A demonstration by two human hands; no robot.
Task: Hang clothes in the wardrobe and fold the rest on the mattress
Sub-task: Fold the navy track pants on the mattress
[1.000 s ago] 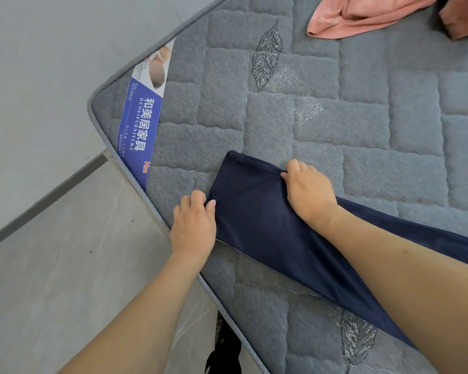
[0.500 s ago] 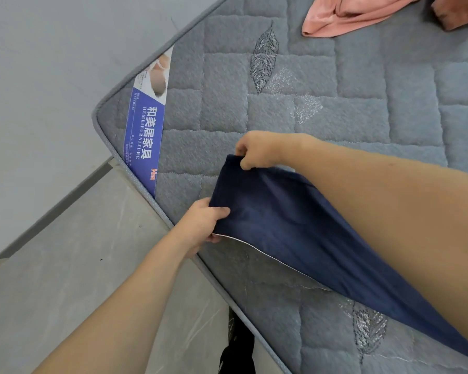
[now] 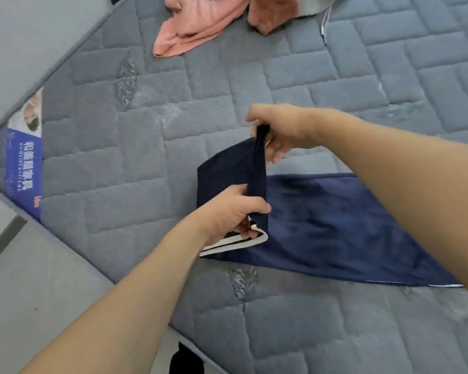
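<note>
Since half a second ago I've lifted the end of the navy garment (image 3: 322, 225) off the mattress (image 3: 146, 163) and carried it back over its own length, so the edge that lay flat near the corner now stands up between my two grips. My right hand (image 3: 278, 128) pinches the far corner of that raised edge, fingers curled tight on the cloth. My left hand (image 3: 233, 211) holds the near corner the same way, thumb over the fold, with a white-trimmed hem (image 3: 235, 242) showing just below it. Between the two grips the cloth runs as a taut dark band. Beyond my right grip and away to its right, the rest of the garment lies flat on the mattress. Well past my right grip sit a pink garment (image 3: 192, 28) and a rust-coloured one (image 3: 270, 14). Off behind my left grip is the blue label (image 3: 22, 168) at the mattress corner
</note>
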